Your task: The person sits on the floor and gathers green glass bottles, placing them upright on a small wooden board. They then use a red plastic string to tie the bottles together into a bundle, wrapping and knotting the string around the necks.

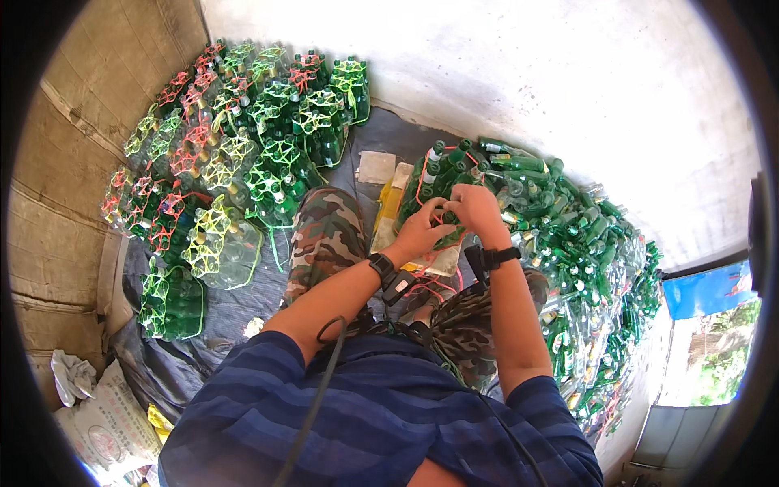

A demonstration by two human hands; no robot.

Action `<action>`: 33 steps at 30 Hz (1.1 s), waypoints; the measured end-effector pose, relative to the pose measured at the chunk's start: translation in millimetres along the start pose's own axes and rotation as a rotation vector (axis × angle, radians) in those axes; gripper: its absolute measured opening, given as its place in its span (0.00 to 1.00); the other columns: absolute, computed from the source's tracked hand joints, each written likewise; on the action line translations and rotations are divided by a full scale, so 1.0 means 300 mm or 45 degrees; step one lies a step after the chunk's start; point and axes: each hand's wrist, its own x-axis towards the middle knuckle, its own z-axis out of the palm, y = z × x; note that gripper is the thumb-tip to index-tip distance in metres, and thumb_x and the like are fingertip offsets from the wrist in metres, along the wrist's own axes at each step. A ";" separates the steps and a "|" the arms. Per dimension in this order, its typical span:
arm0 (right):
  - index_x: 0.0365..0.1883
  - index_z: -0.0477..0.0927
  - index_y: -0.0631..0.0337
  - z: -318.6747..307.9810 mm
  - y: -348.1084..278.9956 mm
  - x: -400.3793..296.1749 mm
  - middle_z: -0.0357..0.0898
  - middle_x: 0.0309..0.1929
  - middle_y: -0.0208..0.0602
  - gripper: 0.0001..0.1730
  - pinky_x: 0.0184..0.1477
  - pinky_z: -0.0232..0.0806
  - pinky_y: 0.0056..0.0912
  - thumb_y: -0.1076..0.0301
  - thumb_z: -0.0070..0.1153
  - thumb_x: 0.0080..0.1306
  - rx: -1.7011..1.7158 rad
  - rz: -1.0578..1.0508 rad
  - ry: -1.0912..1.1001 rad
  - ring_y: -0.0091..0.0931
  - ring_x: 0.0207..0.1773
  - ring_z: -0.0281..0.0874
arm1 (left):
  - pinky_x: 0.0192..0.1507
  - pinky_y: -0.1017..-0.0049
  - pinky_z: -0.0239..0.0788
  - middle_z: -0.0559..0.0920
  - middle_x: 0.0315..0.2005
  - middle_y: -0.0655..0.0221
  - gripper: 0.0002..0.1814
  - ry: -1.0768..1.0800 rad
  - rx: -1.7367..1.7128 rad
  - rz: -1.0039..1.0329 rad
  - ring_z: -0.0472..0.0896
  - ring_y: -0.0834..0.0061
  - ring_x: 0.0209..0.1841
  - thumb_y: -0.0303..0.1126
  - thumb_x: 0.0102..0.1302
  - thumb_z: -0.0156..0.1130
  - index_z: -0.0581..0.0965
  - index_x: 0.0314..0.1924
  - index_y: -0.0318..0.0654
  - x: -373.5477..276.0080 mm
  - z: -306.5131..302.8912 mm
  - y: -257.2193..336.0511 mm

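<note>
A cluster of green glass bottles (447,173) stands upright before me with red plastic twine (420,185) looped around it. My left hand (422,229) is at the near side of the cluster, its fingers curled on the twine by a bottle neck. Beside it my right hand (476,208) pinches at the same spot, the two hands almost touching. My fingers partly hide the twine there. Under the bottles lies a worn pale board (441,263) with yellow material at its side. Loose red strands (435,283) trail below it between my legs.
Several bundles of bottles tied with green, yellow and red twine (268,115) stand to the left. A large heap of loose bottles (584,243) lies along the white wall (487,55) at right. A flat block (376,167) and a dark ground sheet (240,310) are nearby; a white sack (109,420) sits lower left.
</note>
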 end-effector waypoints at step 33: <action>0.44 0.81 0.57 0.280 -0.009 -0.267 0.64 0.23 0.13 0.05 0.20 0.47 0.20 0.72 0.56 0.72 2.022 0.801 0.433 0.10 0.20 0.56 | 0.43 0.73 0.78 0.89 0.36 0.62 0.12 -0.139 0.691 0.277 0.88 0.73 0.38 0.29 0.71 0.65 0.83 0.52 0.34 0.025 -0.119 0.343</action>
